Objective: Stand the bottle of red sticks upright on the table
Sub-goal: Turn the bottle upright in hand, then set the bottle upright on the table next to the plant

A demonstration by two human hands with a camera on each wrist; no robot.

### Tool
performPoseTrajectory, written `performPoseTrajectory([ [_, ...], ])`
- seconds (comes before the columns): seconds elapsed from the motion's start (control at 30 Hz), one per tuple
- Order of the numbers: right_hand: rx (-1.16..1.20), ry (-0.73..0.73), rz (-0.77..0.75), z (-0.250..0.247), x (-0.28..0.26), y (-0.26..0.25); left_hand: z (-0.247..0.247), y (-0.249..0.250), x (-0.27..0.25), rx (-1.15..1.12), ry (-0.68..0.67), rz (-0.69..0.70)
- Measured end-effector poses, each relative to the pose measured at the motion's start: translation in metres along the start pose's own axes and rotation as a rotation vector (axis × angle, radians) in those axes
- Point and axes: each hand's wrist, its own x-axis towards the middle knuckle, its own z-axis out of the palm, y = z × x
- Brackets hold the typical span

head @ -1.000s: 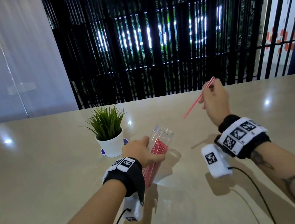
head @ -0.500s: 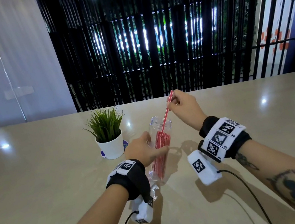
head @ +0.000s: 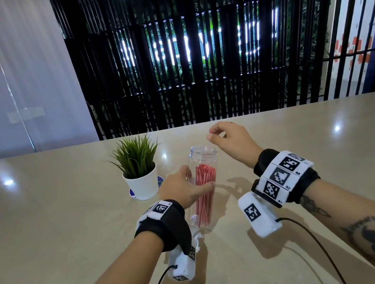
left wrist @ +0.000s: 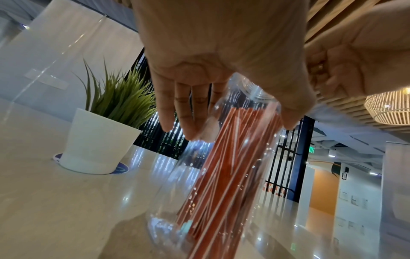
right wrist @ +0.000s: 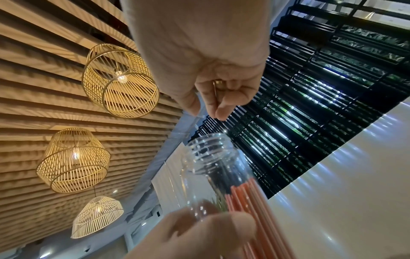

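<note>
Since half a second earlier, right grip (head: 227, 139) had let go of its single stick and hovered just above the mouth of the bottle (head: 203, 164), fingers loosely curled, empty. That bottle stood nearer upright, base on counter (head: 46, 229), red sticks (head: 203, 174) inside. Left grip (head: 184, 188) clasped its middle. Nearby at 10 o'clock: potted plant (head: 142, 184). Counter's far edge at 12 o'clock, well apart; broad surface toward 3 o'clock.

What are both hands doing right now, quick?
Left hand: holding the bottle.
Right hand: empty, fingers loosely curled above the bottle.
</note>
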Motion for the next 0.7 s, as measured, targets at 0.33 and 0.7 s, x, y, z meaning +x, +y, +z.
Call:
performPoseTrajectory([
  [0.33, 0.181, -0.301, 0.237, 0.026, -0.056, 0.033, -0.005, 0.014, 0.003, -0.185, 0.103, -0.001],
  [0.7, 0.015, -0.035, 0.13, 0.045, -0.057, 0.033, -0.001, 0.013, 0.01, -0.4, -0.088, -0.02],
])
